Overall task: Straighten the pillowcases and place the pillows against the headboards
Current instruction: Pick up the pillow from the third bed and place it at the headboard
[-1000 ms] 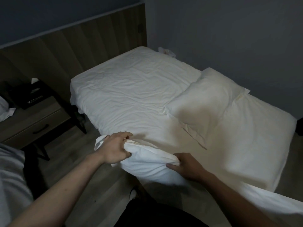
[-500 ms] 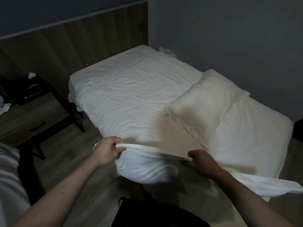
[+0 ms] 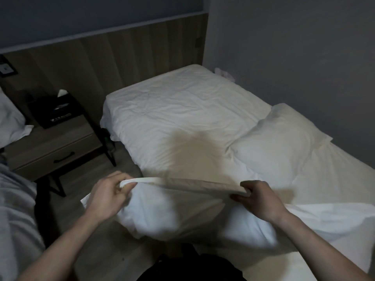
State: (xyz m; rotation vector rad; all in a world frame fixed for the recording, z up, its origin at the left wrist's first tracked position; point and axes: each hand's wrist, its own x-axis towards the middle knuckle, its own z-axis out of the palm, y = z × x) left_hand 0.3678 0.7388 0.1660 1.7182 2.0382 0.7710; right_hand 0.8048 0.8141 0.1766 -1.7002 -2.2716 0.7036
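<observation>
Pillow (image 3: 172,216) at bed edge, left hand (image 3: 105,196), right hand (image 3: 257,197) pinching pillowcase hem (image 3: 182,182)

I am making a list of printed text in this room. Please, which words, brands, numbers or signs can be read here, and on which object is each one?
Black tissue box on the nightstand: a pale line of print on its front, too blurred to read.
Dark wall plate at far left: a small pale mark, too small to read.
White bedding, pillows, headboard: no text visible.
</observation>
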